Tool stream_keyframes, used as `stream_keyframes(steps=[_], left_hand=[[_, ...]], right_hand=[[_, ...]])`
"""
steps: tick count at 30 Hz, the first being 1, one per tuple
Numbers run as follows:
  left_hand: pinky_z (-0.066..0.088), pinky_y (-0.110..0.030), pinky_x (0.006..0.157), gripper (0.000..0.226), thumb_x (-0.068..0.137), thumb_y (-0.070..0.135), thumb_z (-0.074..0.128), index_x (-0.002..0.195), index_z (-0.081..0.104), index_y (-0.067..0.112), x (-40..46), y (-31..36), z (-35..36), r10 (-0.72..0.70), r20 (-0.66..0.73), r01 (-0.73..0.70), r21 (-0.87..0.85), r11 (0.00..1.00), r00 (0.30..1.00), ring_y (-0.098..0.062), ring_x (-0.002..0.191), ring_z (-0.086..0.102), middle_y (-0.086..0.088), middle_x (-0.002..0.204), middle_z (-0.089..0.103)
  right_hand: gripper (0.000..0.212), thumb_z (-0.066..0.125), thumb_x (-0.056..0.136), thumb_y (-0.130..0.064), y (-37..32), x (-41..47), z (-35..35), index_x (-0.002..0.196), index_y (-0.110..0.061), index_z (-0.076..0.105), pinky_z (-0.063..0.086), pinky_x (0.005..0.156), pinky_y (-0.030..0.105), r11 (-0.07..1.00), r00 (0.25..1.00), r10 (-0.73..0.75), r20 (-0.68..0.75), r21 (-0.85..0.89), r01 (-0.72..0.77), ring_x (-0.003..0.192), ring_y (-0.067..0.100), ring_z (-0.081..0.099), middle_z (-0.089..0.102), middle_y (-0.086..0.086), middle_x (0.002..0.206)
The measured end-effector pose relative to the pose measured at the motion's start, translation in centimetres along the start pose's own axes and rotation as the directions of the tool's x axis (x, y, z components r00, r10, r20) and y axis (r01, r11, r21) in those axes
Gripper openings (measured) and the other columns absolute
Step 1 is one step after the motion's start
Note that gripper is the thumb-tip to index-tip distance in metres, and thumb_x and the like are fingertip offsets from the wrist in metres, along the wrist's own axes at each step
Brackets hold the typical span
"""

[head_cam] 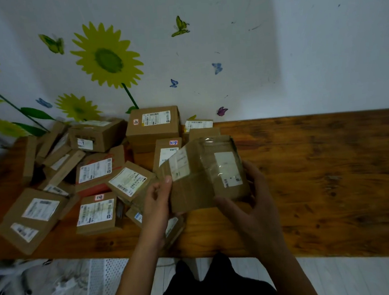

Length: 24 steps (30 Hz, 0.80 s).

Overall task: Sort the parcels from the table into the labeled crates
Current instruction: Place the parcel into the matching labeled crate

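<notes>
I hold a taped brown cardboard parcel (204, 172) with white labels above the wooden table (319, 172). My left hand (157, 203) grips its left edge, thumb on the front face. My right hand (246, 203) grips its right and lower side, fingers curled behind it. The parcel is tilted, its labelled faces turned up toward me. Several more brown parcels lie heaped on the table's left half, among them a tall box (153, 127) near the wall and a flat one (97, 213) near the front. A white perforated crate (106, 284) stands on the floor under the table's front edge.
The wall behind carries sunflower and butterfly stickers. Bare wood shows on the table's right half. Cables and a white plug (65, 288) lie on the floor at the left. My dark-clothed legs (218, 285) stand against the table's front edge.
</notes>
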<state>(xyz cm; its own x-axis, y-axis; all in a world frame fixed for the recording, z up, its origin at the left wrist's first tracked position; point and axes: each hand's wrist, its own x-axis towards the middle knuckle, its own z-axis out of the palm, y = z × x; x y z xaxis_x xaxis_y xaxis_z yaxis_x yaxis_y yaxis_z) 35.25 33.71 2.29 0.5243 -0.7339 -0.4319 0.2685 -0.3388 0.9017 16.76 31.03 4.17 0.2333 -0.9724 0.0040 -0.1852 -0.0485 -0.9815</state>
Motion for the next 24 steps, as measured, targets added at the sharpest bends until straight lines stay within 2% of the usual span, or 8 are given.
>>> stream_keyframes(steps=[3, 5, 8, 11, 15, 18, 20, 24], left_hand=[[0.055, -0.031, 0.075, 0.022, 0.096, 0.046, 0.056, 0.105, 0.059, 0.027, 0.1, 0.9, -0.6, 0.119, -0.027, -0.112, 0.188, 0.976, 0.993, -0.015, 0.097, 0.066, 0.001, 0.106, 0.066], [0.052, -0.027, 0.074, 0.026, 0.095, 0.048, 0.056, 0.107, 0.063, 0.026, 0.2, 1.1, -1.0, 0.171, -0.018, -0.161, 0.259, 0.953, 0.985, -0.013, 0.094, 0.068, 0.004, 0.102, 0.07], [0.049, -0.026, 0.071, 0.031, 0.095, 0.05, 0.058, 0.107, 0.069, 0.023, 0.5, 1.4, -1.7, 0.215, -0.022, -0.196, 0.326, 0.925, 0.976, -0.011, 0.09, 0.068, 0.005, 0.098, 0.072], [0.05, -0.024, 0.073, 0.034, 0.093, 0.045, 0.062, 0.119, 0.066, 0.022, 0.8, 1.6, -2.3, 0.237, 0.017, -0.228, 0.349, 0.909, 0.971, -0.008, 0.095, 0.066, 0.007, 0.105, 0.069], [0.054, -0.027, 0.083, 0.033, 0.091, 0.023, 0.071, 0.12, 0.061, 0.036, 1.3, 1.4, -4.0, 0.266, 0.12, -0.29, 0.293, 0.911, 0.956, 0.001, 0.102, 0.065, 0.015, 0.111, 0.069], [0.053, -0.028, 0.083, 0.032, 0.092, 0.014, 0.07, 0.112, 0.062, 0.038, 1.7, 1.1, -4.9, 0.341, 0.174, -0.38, 0.301, 0.875, 0.924, 0.002, 0.102, 0.065, 0.02, 0.108, 0.07], [0.049, -0.02, 0.08, 0.037, 0.092, 0.014, 0.07, 0.11, 0.061, 0.045, 2.0, 0.9, -5.1, 0.381, 0.178, -0.419, 0.325, 0.848, 0.907, 0.008, 0.102, 0.063, 0.022, 0.107, 0.069], [0.046, -0.007, 0.069, 0.048, 0.093, 0.004, 0.065, 0.104, 0.057, 0.05, 2.2, 1.1, -5.1, 0.418, 0.196, -0.461, 0.329, 0.824, 0.887, 0.02, 0.094, 0.058, 0.019, 0.107, 0.062]], right_hand=[[0.105, 0.061, 0.057, -0.087, 0.0, 0.8, -0.6, 0.148, -0.046, 0.03, 0.057, 0.092, 0.039, 0.991, 0.993, 0.115, -0.029, 0.078, -0.113, 0.122, 0.011, 0.054, 0.046, -0.018, 0.135], [0.077, 0.056, 0.074, -0.079, 0.3, 1.7, -1.1, 0.142, -0.048, 0.036, 0.06, 0.081, 0.034, 0.97, 0.98, 0.197, -0.018, 0.148, -0.193, 0.114, 0.015, 0.06, 0.051, -0.01, 0.131], [0.049, 0.051, 0.099, -0.054, 1.4, 3.1, -1.6, 0.14, -0.029, 0.05, 0.059, 0.067, 0.025, 0.936, 0.963, 0.259, 0.071, 0.229, -0.269, 0.107, 0.018, 0.065, 0.06, -0.002, 0.126], [0.06, 0.062, 0.088, -0.05, 2.2, 3.5, -2.1, 0.142, -0.026, 0.051, 0.059, 0.071, 0.027, 0.88, 0.935, 0.3, 0.19, 0.324, -0.348, 0.11, 0.024, 0.066, 0.061, 0.006, 0.131], [0.077, 0.069, 0.076, -0.033, 2.9, 2.4, -2.8, 0.147, -0.043, 0.043, 0.06, 0.084, 0.034, 0.878, 0.934, 0.25, 0.256, 0.346, -0.33, 0.12, 0.017, 0.064, 0.059, -0.009, 0.14], [0.09, 0.078, 0.07, -0.038, 3.3, 1.9, -2.4, 0.146, -0.058, 0.035, 0.048, 0.106, 0.052, 0.912, 0.944, 0.244, 0.221, 0.278, -0.301, 0.137, 0.019, 0.048, 0.046, -0.014, 0.152], [0.096, 0.08, 0.067, -0.042, 3.5, 1.5, -1.7, 0.148, -0.059, 0.031, 0.044, 0.109, 0.059, 0.909, 0.95, 0.237, 0.201, 0.299, -0.29, 0.141, 0.021, 0.045, 0.046, -0.012, 0.154], [0.089, 0.077, 0.073, -0.029, 3.2, 0.4, -0.1, 0.147, -0.056, 0.036, 0.044, 0.109, 0.059, 0.906, 0.972, 0.221, 0.075, 0.354, -0.233, 0.138, 0.02, 0.05, 0.053, -0.011, 0.148]])
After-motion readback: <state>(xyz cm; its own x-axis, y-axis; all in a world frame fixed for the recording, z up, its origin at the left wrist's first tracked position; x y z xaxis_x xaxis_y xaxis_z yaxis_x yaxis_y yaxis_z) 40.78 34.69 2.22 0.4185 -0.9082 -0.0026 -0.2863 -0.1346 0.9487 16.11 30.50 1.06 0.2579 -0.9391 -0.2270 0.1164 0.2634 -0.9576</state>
